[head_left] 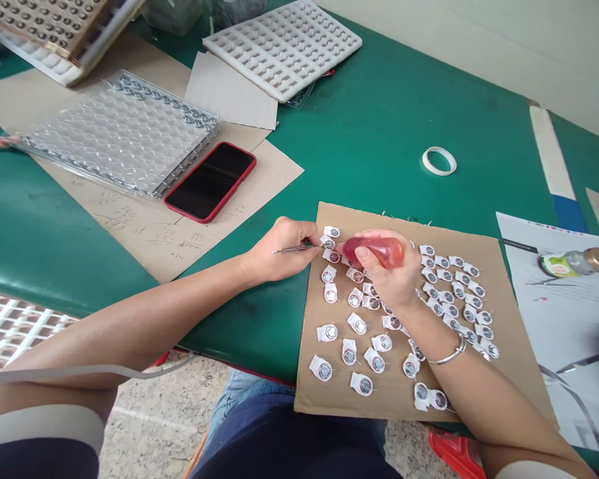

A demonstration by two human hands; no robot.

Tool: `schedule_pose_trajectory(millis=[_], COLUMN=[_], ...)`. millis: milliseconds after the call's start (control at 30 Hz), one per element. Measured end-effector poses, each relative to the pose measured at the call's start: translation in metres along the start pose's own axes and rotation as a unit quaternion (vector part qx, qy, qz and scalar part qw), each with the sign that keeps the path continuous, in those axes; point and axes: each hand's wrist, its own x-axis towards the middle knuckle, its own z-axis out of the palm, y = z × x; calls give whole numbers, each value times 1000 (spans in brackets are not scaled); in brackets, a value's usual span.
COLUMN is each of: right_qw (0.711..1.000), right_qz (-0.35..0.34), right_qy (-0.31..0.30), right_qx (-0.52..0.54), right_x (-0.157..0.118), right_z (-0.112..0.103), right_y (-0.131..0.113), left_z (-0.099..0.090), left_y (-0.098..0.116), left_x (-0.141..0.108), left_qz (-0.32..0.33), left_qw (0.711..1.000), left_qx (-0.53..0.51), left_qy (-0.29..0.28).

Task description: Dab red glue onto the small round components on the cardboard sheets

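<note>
Left hand is pinching a slim metal tool, right hand is gripping a red bottle, both meeting at white-tabbed discs on the cardboard. Risk: overhanging bracelet could be snagging neighbouring discs.

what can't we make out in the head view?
All in the head view:
- How many discs lie on the cardboard: right hand covers part.
- Type of thin tool in the left hand: too small, partly behind fingers.
- Jar label text: too small.
- Brown tray: top edge cuts it.
</note>
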Motion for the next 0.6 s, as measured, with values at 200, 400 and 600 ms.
schedule_pose_trajectory(millis=[200, 400, 600], right_qw=[1000, 999, 962], right_qz=[-9, 7, 106], right_qy=[3, 5, 61], right_qx=[10, 40, 244], right_x=[0, -2, 3], right_z=[2, 2, -3], right_y=[0, 4, 15], left_z=[1, 0, 1], left_y=[-1, 1, 1], left_x=[0, 1, 1], left_qz=[2, -6, 8], left_qw=[1000, 1000, 1000], left_qx=[4, 6, 10], left_qy=[8, 5, 14])
